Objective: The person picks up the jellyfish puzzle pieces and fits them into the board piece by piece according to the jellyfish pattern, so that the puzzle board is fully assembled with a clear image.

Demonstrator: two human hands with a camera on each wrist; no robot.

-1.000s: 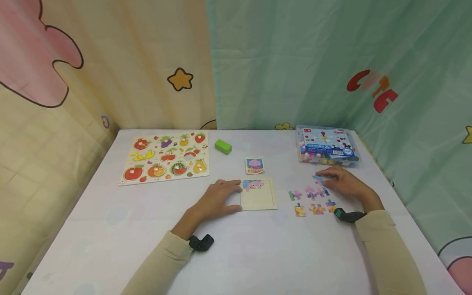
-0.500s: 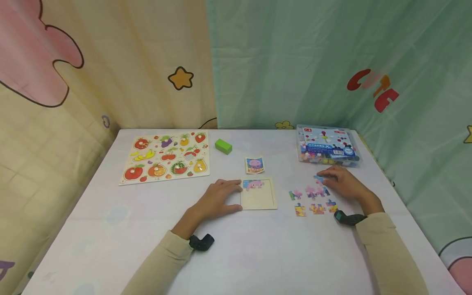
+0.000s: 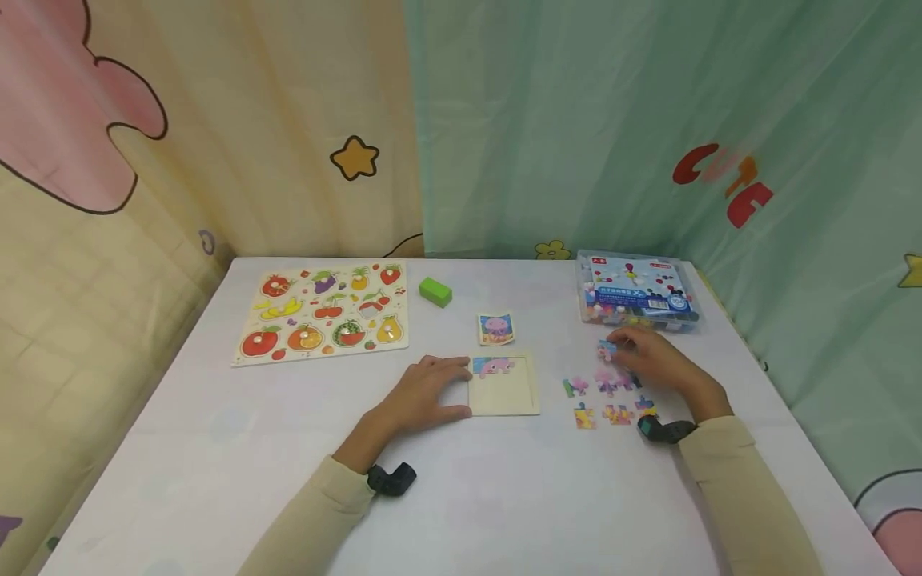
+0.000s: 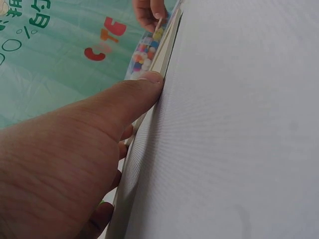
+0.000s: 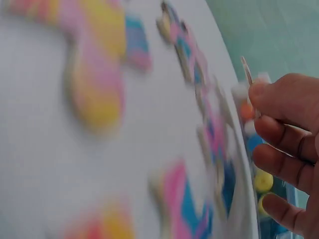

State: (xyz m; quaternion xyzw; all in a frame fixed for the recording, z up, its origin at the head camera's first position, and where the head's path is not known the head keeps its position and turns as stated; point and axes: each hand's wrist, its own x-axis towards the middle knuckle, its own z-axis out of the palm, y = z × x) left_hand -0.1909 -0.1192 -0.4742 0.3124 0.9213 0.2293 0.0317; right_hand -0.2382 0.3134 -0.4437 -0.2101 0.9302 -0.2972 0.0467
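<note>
There it is: your right hand point(image 3: 654, 360) pinches a blue-and-pink puzzle piece point(image 3: 605, 350) between thumb and fingers, just beyond the loose pieces point(image 3: 618, 414) on the counter point(image 3: 504, 496)! Your left hand point(image 3: 421, 394) rests, fingers loosely spread, against the left edge of the wooden tray point(image 3: 504, 398), pink-and-blue pieces point(image 3: 493, 366) sitting at its upper left.

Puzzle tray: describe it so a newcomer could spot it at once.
On the white table, look for the left hand. It touches a pale square tray. Unlike the bigger fruit board, this one is mostly bare, with pink-and-blue pieces only along its far edge.
</note>
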